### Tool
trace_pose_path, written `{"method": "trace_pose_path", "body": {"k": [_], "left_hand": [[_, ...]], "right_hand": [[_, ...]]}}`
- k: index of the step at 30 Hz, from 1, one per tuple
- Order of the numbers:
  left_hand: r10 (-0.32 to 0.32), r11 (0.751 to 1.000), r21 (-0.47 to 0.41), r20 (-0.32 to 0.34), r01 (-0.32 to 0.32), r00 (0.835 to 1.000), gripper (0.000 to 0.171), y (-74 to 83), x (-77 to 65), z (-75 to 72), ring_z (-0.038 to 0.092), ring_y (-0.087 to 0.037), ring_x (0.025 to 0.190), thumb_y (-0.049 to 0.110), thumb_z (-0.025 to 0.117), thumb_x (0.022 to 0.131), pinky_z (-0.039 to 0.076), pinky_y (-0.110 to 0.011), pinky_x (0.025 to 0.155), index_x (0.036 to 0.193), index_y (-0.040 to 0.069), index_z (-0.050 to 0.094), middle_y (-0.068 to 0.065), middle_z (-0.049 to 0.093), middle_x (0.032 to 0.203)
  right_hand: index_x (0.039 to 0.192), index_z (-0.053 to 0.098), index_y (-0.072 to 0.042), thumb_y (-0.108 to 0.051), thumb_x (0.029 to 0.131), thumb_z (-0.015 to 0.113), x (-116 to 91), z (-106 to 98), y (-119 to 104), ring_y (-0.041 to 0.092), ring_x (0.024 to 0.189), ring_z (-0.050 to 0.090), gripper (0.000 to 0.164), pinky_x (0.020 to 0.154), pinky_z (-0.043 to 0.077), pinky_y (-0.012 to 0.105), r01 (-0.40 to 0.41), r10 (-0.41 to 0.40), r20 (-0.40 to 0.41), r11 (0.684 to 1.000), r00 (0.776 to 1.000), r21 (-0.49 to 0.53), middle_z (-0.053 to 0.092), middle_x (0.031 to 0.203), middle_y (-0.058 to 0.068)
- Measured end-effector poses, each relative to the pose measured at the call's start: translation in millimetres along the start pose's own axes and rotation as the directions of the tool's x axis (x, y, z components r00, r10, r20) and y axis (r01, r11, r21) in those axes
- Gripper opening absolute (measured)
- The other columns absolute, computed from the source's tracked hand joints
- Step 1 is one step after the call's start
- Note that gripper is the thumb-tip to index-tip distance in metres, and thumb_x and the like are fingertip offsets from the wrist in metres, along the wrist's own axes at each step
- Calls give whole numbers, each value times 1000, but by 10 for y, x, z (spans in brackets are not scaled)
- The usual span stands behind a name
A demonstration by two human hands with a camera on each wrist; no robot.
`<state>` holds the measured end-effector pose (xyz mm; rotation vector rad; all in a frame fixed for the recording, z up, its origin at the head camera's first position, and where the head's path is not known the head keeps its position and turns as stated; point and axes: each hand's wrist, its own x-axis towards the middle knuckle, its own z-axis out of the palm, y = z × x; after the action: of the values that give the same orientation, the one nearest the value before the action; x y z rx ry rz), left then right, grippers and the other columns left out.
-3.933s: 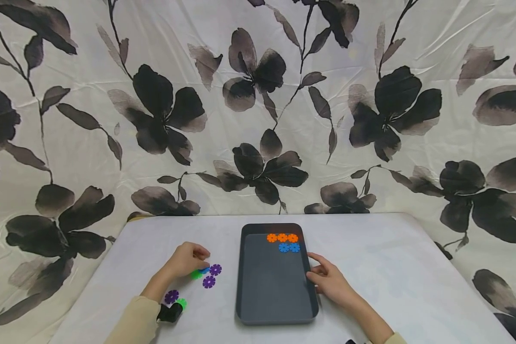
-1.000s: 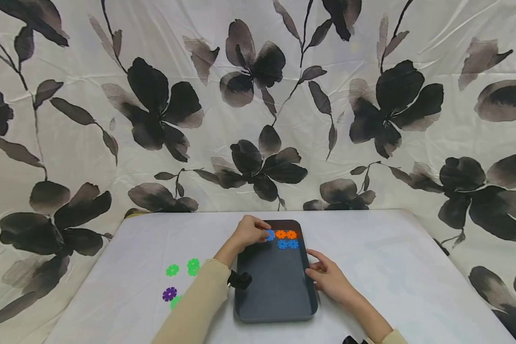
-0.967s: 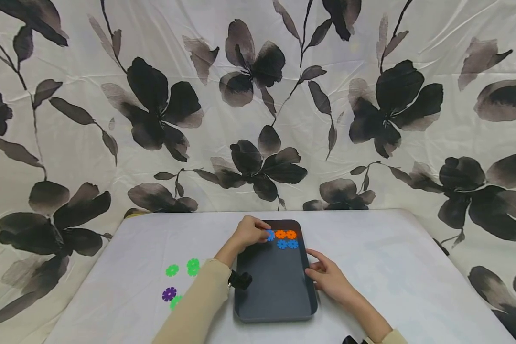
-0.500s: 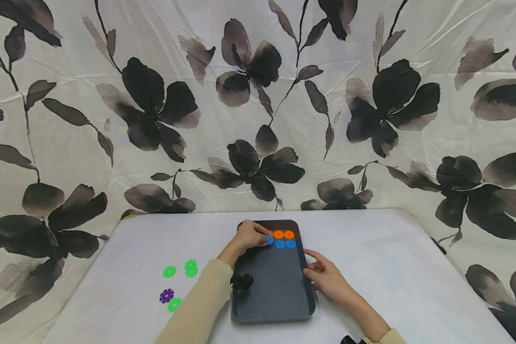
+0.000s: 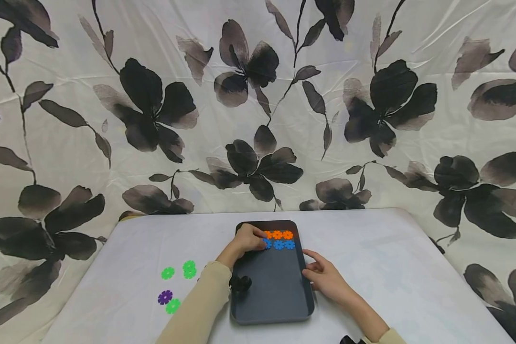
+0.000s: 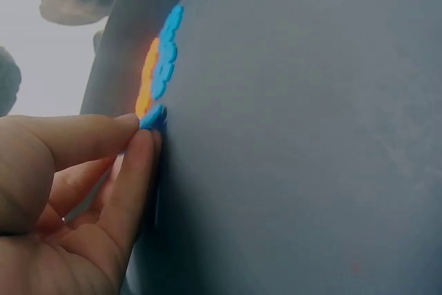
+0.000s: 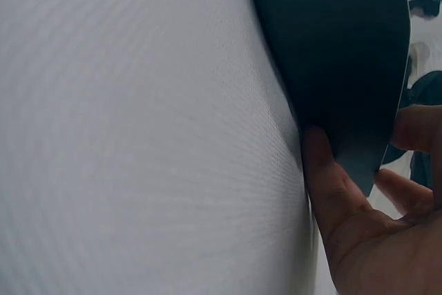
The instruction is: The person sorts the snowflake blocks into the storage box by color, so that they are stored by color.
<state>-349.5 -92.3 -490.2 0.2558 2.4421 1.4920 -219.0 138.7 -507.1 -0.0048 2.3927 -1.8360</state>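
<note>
Near the far end of the dark grey tray (image 5: 275,286), my left hand (image 5: 247,239) pinches a blue notched, flower-shaped plastic disc (image 6: 153,117) between thumb and fingertips, low by the tray floor. Two more blue discs (image 5: 284,244) lie to its right in one row. Behind them runs a row of orange discs (image 5: 277,235), its left end partly covered by my fingers. My right hand (image 5: 327,277) touches the tray's right outer wall; in the right wrist view its fingertips rest against the wall and rim. That hand's fingers look relaxed, not wrapped round the tray.
Left of the tray, green discs (image 5: 167,273) and a purple disc (image 5: 165,297) lie on the white tabletop (image 5: 370,258). My left sleeve (image 5: 198,306) crosses the table there and covers part of it. A floral cloth (image 5: 258,95) hangs behind the table.
My left hand has carried the blue disc from the table into the tray, then slid it nearer, from beside the orange row to the left end of the blue row. My right hand stays put.
</note>
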Motion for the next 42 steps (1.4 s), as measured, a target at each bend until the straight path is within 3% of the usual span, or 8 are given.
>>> {"method": "trace_pose_path", "body": {"k": [5, 13, 21, 28, 42], "left_hand": [[54, 994, 92, -4, -53, 999, 29, -11, 8, -2, 63, -18, 76, 0, 81, 74, 54, -31, 67, 102, -1, 73, -12, 66, 98], [141, 966, 220, 2, -138, 990, 32, -2, -5, 13, 58, -17, 71, 2, 86, 69, 52, -30, 64, 99, 1, 74, -7, 67, 87], [171, 946, 286, -34, -154, 985, 30, -7, -13, 39, 58, -15, 73, 7, 88, 69, 53, -31, 67, 96, 2, 74, -4, 65, 83], [176, 944, 292, -50, -154, 983, 31, -23, -11, 67, 57, -15, 74, 9, 88, 69, 53, -31, 68, 95, 1, 74, -4, 65, 83], [165, 954, 265, -65, -142, 984, 30, -49, -17, 85, 55, -15, 67, 11, 88, 70, 51, -29, 63, 95, 1, 73, -1, 61, 74]], "right_hand": [[146, 42, -8, -7, 94, 60, 2, 0, 3, 22, 86, 60, 55, 68, 56, 37, -1, 1, -6, 1000, 1000, -9, 58, 103, 15], [145, 41, -5, -4, 94, 59, -2, 7, -15, 23, 85, 60, 54, 66, 55, 37, 0, 0, -17, 1000, 1000, -8, 59, 103, 16], [146, 41, -4, -4, 94, 59, 2, 6, -13, 22, 85, 60, 54, 66, 55, 37, 2, -2, -15, 1000, 1000, -21, 59, 103, 16], [146, 42, -9, -8, 94, 60, 7, -4, 13, 21, 85, 60, 55, 67, 55, 35, 3, -3, -10, 1000, 1000, -20, 59, 103, 14], [146, 41, -7, -7, 94, 60, -10, 9, -15, 22, 85, 59, 55, 67, 55, 37, -1, 1, -16, 1000, 1000, -10, 58, 102, 14]]}}
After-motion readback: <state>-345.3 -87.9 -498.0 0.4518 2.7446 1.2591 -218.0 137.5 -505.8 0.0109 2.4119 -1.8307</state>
